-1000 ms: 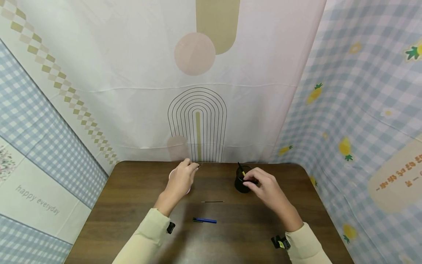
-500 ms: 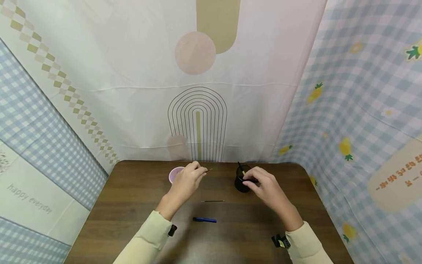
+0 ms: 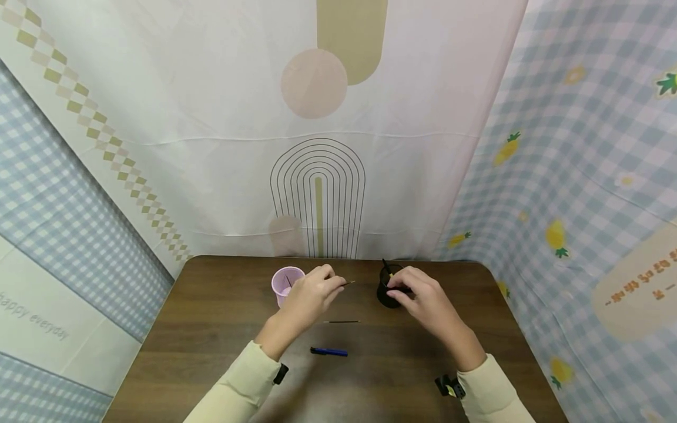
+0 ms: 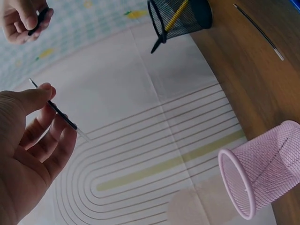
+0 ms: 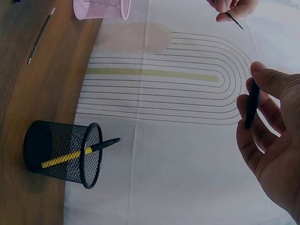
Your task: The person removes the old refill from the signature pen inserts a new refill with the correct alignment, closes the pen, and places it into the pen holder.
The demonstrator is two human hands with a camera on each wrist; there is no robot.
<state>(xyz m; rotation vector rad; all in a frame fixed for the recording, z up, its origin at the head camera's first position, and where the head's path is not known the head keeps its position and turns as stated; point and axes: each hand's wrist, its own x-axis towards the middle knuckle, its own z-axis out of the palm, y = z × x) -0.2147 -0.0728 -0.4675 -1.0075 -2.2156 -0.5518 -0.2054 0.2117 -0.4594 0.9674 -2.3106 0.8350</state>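
My left hand point(image 3: 314, 294) pinches a thin pen refill point(image 4: 58, 110), dark with a clear end, between thumb and fingers. It is held up off the table, to the right of a pink mesh pen holder point(image 4: 269, 171). My right hand point(image 3: 425, 296) grips a short black tapered pen part point(image 5: 252, 104) between thumb and fingers; whether it is a cap or a barrel piece, I cannot tell. In the head view that hand overlaps a black mesh pen holder point(image 5: 61, 136). A yellow and black pen point(image 5: 110, 143) leans inside the black holder.
A second refill point(image 3: 342, 321) lies on the brown wooden table point(image 3: 211, 329) between the hands. Nearer the front is a blue pen point(image 3: 329, 352). Inside the pink holder a thin dark stick shows. A patterned cloth point(image 3: 227, 176) hangs behind the table's far edge.
My left hand has moved right, away from the pink holder, carrying the refill toward the right hand. The pink holder now shows more fully. The right hand has stayed nearly still.
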